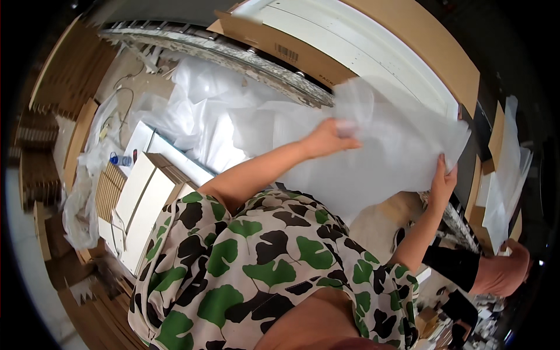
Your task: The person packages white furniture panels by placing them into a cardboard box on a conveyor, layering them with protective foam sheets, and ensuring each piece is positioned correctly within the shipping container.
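Note:
A large translucent white foam sheet (pixel 388 154) spreads in front of me, its upper part blurred by motion. My right hand (pixel 444 182) pinches its right side between thumb and fingers. At its left part my left hand (pixel 331 139) has the thumb in front, while the fingertips are blurred and partly behind the sheet; it looks closed on the foam. Just beyond the sheet lies an opened cardboard box (pixel 291 52) with long white panels (pixel 356 35) in it.
A roller conveyor (pixel 233 52) carries the box. More foam sheeting (pixel 204 111) is heaped at the left, beside stacked white cartons (pixel 137 198) and a blue-capped bottle (pixel 121 159). Flat cardboard stacks (pixel 73 64) stand far left. Another person (pixel 496 274) is at the right, near foam-wrapped goods (pixel 507 175).

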A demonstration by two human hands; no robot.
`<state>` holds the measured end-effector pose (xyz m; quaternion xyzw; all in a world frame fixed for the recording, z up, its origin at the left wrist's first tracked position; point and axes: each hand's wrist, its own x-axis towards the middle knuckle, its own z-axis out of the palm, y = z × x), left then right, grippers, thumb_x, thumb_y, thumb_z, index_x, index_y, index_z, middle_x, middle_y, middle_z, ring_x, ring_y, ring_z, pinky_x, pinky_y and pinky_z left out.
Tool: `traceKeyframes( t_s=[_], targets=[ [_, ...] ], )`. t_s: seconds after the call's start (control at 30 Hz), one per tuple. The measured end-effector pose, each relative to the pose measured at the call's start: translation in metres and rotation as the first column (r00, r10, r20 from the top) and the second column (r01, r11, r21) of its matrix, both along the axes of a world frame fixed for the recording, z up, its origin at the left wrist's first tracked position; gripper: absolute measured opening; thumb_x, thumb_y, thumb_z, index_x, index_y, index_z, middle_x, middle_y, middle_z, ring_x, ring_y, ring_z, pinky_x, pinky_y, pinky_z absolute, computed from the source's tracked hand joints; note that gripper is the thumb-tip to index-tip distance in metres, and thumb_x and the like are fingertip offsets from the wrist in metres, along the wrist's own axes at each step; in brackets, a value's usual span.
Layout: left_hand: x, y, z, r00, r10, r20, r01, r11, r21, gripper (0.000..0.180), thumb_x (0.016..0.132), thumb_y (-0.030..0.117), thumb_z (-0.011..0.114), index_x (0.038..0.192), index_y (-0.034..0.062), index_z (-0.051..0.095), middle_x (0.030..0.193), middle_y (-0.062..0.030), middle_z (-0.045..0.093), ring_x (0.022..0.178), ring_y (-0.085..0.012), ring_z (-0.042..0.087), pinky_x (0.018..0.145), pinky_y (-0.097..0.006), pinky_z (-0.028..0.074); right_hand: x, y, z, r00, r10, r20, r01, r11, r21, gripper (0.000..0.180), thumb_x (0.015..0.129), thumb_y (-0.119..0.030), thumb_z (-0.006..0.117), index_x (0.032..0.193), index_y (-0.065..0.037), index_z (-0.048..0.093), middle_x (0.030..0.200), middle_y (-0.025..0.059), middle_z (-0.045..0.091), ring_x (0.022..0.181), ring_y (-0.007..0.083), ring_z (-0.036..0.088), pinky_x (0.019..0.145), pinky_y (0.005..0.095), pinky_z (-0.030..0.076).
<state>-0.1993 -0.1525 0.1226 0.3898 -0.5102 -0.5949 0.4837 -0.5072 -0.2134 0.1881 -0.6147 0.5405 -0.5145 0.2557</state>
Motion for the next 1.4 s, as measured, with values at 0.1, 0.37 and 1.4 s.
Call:
traceKeyframes(
  t_s=[0.1,0.37,1.4],
  targets=[
    [-0.052,0.03,0.035,0.986,-0.121,0.114,0.12,0.993,0.014,0.027,0.088,0.018,0.052,0.112,0.0054,0.054,0.084,-0.0028,0.061,0.071,-0.0083,0.058,0.054,-0.023,0.049,0.001,0.036,0.024,0.831,-0.425,-0.36,0.357,0.902,-0.242,0.057,0.08,-0.027,0.063,0.123,0.003,0.041,0.119,0.0138,0.047,0.105,0.02,0.048,0.087,0.0285,0.038],
    [-0.106,0.05,0.033,0.926,-0.223,0.306,0.368,0.716,-0.593,0.04,0.083,0.034,0.056,0.111,0.0059,0.054,0.104,-0.0145,0.058,0.096,-0.0284,0.056,0.082,-0.036,0.043,0.035,0.146,-0.023,0.96,-0.086,0.267,0.011,0.963,0.27,0.038,0.074,0.002,0.056,0.111,0.003,0.051,0.101,0.0099,0.058,0.09,0.0163,0.057,0.082,0.0282,0.044],
    [0.283,-0.043,0.07,0.207,0.325,0.923,-0.353,0.904,-0.239,0.012,0.07,0.004,0.059,0.077,0.002,0.05,0.062,-0.012,0.056,0.05,-0.0215,0.056,0.053,-0.032,0.045,-0.227,0.238,0.127,0.014,-0.266,-0.964,0.399,0.885,-0.238,0.035,0.083,-0.021,0.054,0.113,-0.002,0.054,0.098,0.0087,0.061,0.085,0.0217,0.059,0.071,0.0286,0.046]
  ],
)
